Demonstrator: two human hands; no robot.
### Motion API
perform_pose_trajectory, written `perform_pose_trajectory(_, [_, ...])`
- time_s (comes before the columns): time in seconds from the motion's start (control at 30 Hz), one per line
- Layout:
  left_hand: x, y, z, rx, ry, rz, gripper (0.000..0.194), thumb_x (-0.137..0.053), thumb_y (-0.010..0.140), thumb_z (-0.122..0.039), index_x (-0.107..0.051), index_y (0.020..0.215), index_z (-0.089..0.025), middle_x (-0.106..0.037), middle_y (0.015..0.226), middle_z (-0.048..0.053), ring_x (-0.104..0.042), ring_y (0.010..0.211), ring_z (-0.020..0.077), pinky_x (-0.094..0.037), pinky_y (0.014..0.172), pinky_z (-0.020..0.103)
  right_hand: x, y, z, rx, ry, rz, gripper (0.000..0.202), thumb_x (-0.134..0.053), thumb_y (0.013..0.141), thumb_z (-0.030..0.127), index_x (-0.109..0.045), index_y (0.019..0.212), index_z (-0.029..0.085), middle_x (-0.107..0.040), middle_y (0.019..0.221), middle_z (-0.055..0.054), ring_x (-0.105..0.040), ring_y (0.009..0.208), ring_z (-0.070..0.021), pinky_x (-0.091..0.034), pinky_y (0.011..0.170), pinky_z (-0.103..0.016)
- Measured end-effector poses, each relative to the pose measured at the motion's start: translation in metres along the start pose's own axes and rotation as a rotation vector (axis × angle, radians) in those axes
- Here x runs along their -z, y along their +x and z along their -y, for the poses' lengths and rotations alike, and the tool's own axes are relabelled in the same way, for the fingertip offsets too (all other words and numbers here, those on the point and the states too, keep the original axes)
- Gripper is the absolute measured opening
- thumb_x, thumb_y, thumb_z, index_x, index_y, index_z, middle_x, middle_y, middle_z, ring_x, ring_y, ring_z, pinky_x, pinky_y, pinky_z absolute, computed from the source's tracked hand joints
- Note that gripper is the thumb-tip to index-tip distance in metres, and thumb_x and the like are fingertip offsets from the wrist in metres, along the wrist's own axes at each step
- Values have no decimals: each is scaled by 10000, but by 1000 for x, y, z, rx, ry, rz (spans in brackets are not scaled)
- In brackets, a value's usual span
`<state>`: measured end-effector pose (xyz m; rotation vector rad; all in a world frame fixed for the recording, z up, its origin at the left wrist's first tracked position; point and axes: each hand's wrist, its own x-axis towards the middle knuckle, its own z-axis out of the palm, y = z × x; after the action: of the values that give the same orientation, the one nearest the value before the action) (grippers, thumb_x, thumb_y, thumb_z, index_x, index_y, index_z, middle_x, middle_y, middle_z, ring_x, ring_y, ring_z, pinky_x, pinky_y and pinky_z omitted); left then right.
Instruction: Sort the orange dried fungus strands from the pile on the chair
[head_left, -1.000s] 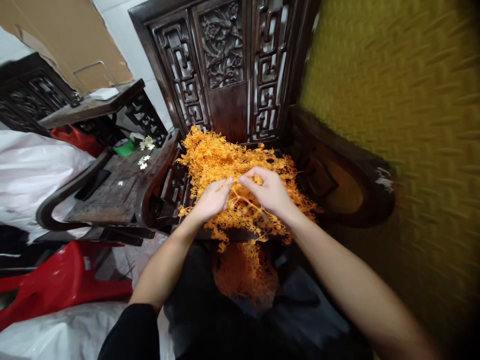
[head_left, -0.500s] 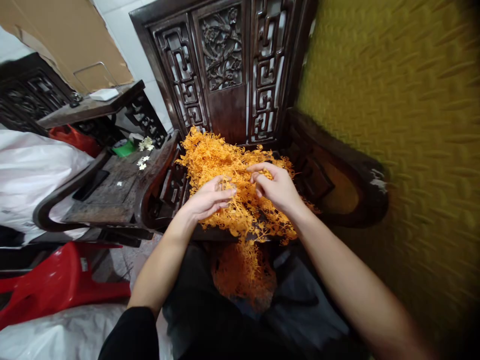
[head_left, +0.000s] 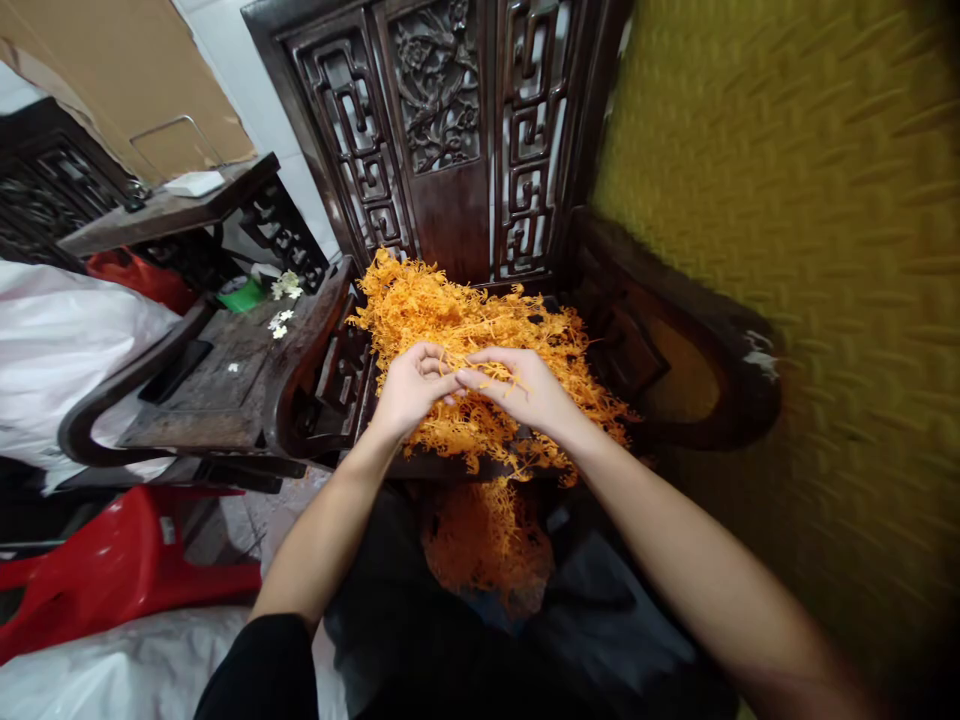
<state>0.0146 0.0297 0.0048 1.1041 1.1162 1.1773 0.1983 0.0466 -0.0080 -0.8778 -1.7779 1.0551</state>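
A heap of orange plastic-looking sprigs (head_left: pixel 420 305) covers the seat of a dark carved wooden chair (head_left: pixel 454 225). Over the front of the heap, my left hand (head_left: pixel 416 388) is closed, thumb and fingers pinched on an orange sprig (head_left: pixel 491 368). My right hand (head_left: pixel 529 390) meets it from the other side, its thumb and fingers closed on the same sprig. The fingertips of both hands nearly touch. More orange pieces (head_left: pixel 502 520) hang over the seat's front edge, above a reddish bag (head_left: pixel 457 545) between my legs.
On the left chair (head_left: pixel 217 385) lie a green tape roll (head_left: pixel 241 294), white flower pieces (head_left: pixel 281 322) and a dark phone-like object (head_left: pixel 176 370). A red plastic stool (head_left: pixel 112 560) and white sacks (head_left: pixel 67 350) stand further left. A yellow-green textured surface (head_left: pixel 787 200) rises at the right.
My right hand has come down and left to meet my left hand, and its fingers have closed on the sprig. The left hand's fingers have curled in.
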Motion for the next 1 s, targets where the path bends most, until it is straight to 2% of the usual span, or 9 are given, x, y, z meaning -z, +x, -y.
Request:
perform_pose_trajectory(0.17, [0, -2, -3, 29, 69, 76, 511, -963, 522, -258, -618, 876, -128, -731, 751, 10, -736, 690, 160, -616, 713, 297, -3, -1, -4, -17, -5, -87, 274, -707, 880, 453, -720, 900, 181, -738, 863, -29, -646, 789, -182, -486, 765, -322])
perform_pose_trajectory(0.23, [0, -4, -5, 55, 100, 78, 454, -933, 601, -324, -638, 883, -126, -748, 760, 40, -749, 703, 180, -614, 717, 309, -3, 0, -5, -41, -49, -158, 269, -709, 872, 451, -695, 872, 183, -693, 804, -18, -591, 731, -165, -451, 705, -305])
perform_pose_trajectory(0.33, [-1, -6, -6, 45, 124, 58, 400, -862, 710, -420, -643, 848, -115, -735, 688, 65, -739, 639, 186, -595, 635, 293, -2, 0, -5, -43, -93, -207, 281, -689, 879, 465, -648, 859, 187, -614, 740, -3, -505, 660, -144, -395, 629, -290])
perform_pose_trajectory(0.5, [-2, -6, -4, -52, 87, 43, 406, -875, 701, -349, -584, 881, -131, -708, 663, 37, -724, 585, 175, -570, 559, 264, 1, -2, 2, -89, 36, -74, 346, -708, 850, 539, -648, 917, 205, -557, 679, 26, -436, 596, -126, -355, 561, -280])
perform_pose_trajectory(0.6, [-2, -5, -2, -81, 67, 44, 401, -884, 686, -287, -573, 886, -131, -704, 707, 28, -742, 632, 173, -604, 629, 283, 2, -3, 6, -148, 139, -25, 387, -742, 809, 578, -661, 938, 223, -521, 622, 38, -435, 573, -131, -332, 527, -277])
perform_pose_trajectory(0.7, [-2, -5, -2, -79, 59, 51, 366, -879, 678, -237, -582, 860, -123, -706, 720, 30, -742, 642, 166, -615, 667, 289, 0, -2, 4, -136, 162, -1, 369, -742, 808, 570, -648, 864, 217, -554, 645, 20, -475, 597, -139, -357, 549, -280])
perform_pose_trajectory(0.9, [-13, -9, -9, 21, 151, 31, 268, -830, 714, -125, -606, 860, -110, -658, 621, 2, -688, 514, 141, -547, 522, 230, -8, 3, -12, -1, -293, -313, 223, -635, 886, 401, -625, 802, 195, -638, 741, -37, -527, 664, -173, -409, 654, -315])
perform_pose_trajectory(1.0, [-19, -11, -11, 53, 156, 39, 253, -813, 709, -81, -613, 862, -103, -655, 615, 3, -661, 470, 133, -520, 484, 229, -6, 8, -18, 30, -486, -436, 159, -602, 875, 311, -598, 760, 201, -653, 772, -68, -559, 708, -207, -421, 695, -339])
